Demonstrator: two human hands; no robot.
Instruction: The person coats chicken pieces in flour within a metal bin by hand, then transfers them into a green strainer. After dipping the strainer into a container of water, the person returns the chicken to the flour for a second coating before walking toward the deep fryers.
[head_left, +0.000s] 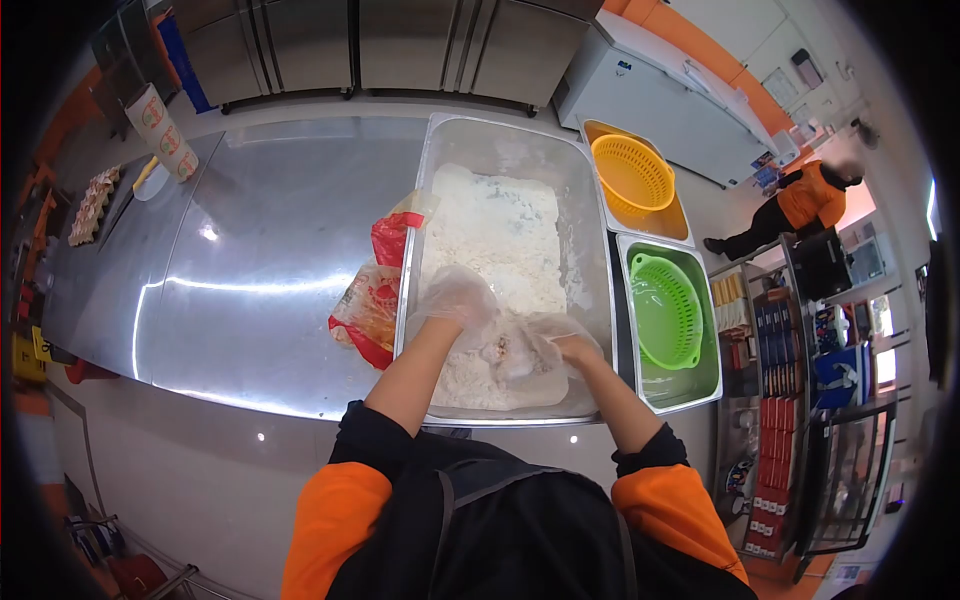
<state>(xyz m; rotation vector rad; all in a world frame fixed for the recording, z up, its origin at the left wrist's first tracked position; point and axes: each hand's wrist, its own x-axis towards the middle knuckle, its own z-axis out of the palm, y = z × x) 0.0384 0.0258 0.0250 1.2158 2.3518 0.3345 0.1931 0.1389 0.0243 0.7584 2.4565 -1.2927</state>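
Black apron cloth (500, 545) fills the bottom of the head view, close against the near side of a large rectangular steel pan (608, 260), probably so that both arms reach easily over its wall. Clear, loose gloves cover both hands, likely keeping the white powder (490, 235) off the skin. At the pan's lower centre lies a pale, lumpy, powder-coated piece with reddish spots (503, 350). The right hand (558, 340) touches its right side; whether the fingers grip it I cannot tell. The left hand (457, 298) is above and left of it, among the powder, its finger spread hidden by the baggy glove. High walls seem suited to holding loose powder in. A crumpled red-and-clear plastic bag (370, 305) lies against the left rim. At right, a slotted green plastic basket (668, 312) and a slotted yellow-orange plastic basket (634, 175) sit inside smaller steel pans, presumably to catch drips.
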